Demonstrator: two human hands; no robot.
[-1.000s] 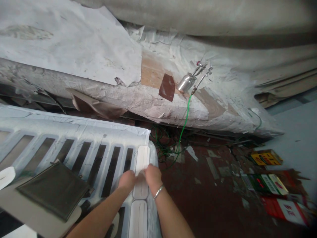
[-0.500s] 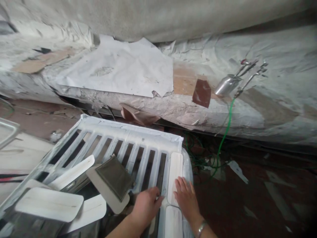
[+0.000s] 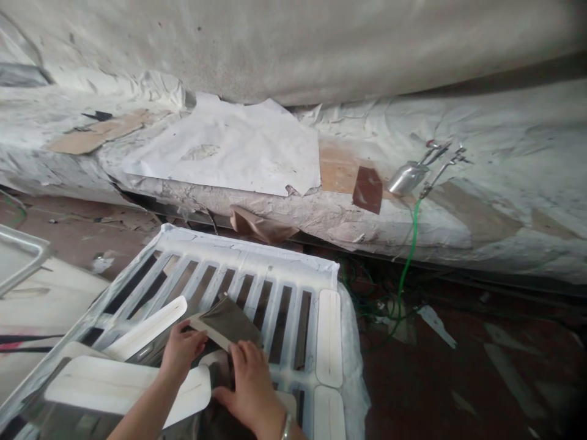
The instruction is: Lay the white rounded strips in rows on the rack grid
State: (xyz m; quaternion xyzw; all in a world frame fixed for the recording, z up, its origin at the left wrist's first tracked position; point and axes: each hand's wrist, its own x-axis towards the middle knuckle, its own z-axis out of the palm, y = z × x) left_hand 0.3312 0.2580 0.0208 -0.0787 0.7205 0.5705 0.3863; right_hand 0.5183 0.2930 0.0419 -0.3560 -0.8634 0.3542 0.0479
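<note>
A dark grey-green panel with a cream board edge [image 3: 236,318] is tilted up over the slatted white rack [image 3: 270,269]. My left hand [image 3: 183,347] is closed on its left end, fingertips on the cream edge. My right hand [image 3: 250,379] has its fingers bent over the near side of the same panel, thumb apart and pointing left. Beneath and left of my hands lies a loose pile of rounded white boards [image 3: 119,385] with dark parts among them. Two long white boards, the farther one [image 3: 329,336] whole in view, lie end to end along the rack's right edge.
Beyond the rack runs a ledge covered in crumpled white sheeting [image 3: 238,153]. On it rest a metal spray gun [image 3: 408,177] with a green hose [image 3: 408,263] and a brown-red sheet [image 3: 367,189]. Scraps litter the dark floor at right.
Both hands have moved left; my right hand has left the white board at the rack's right edge. Both now grip the dark panel, which has been turned and raised. The view has shifted slightly.
</note>
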